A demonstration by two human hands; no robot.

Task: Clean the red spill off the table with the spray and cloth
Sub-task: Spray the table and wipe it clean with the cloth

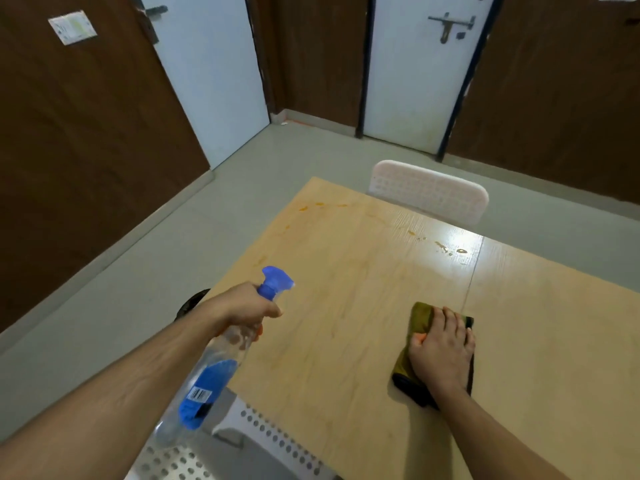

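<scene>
Pressing folded cloth (pixel 420 320) onto smooth table (pixel 346 271).

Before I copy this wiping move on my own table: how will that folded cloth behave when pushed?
The cloth looks soft and folded thick, so it will likely bunch or unfold rather than slide stiffly. The right hand lies flat on it, which should keep it together. The table looks glossy, so it probably glides easily.
</scene>
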